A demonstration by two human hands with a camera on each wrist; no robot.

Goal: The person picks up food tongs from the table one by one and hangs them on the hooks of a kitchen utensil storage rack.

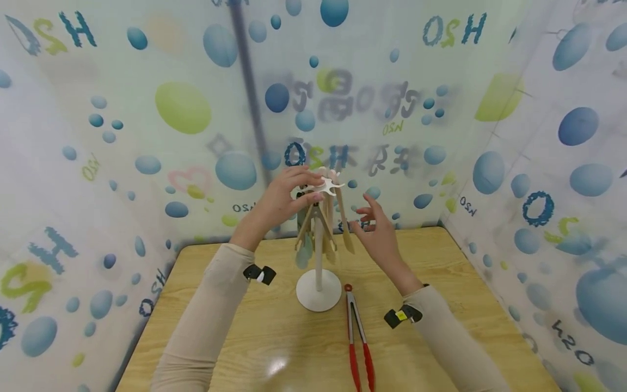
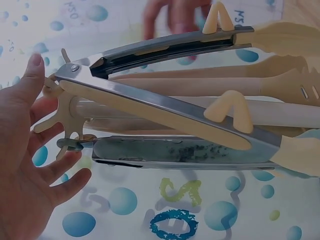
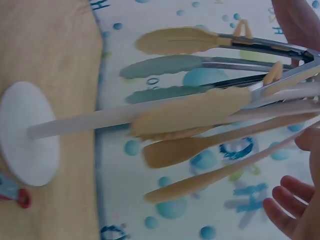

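A white utensil stand (image 1: 318, 293) has a hooked top (image 1: 327, 187) with kitchen tools hanging from it. My left hand (image 1: 285, 191) is at that top, its loosely extended fingers spread around the hooks. Beige-tipped metal tongs (image 2: 165, 106) hang by the left palm, legs spread apart. Green-tipped tongs (image 3: 162, 66) hang behind them. A beige spatula (image 3: 172, 153) and another slim beige utensil (image 3: 182, 188) hang on the right side. My right hand (image 1: 379, 233) is raised beside the slim utensil, fingers loosely apart, thumb side close to its handle.
Red-handled tongs (image 1: 353, 360) lie on the wooden table (image 1: 264, 332) in front of the stand, towards the right. A bubble-patterned curtain (image 1: 186, 109) encloses the table at the back and sides.
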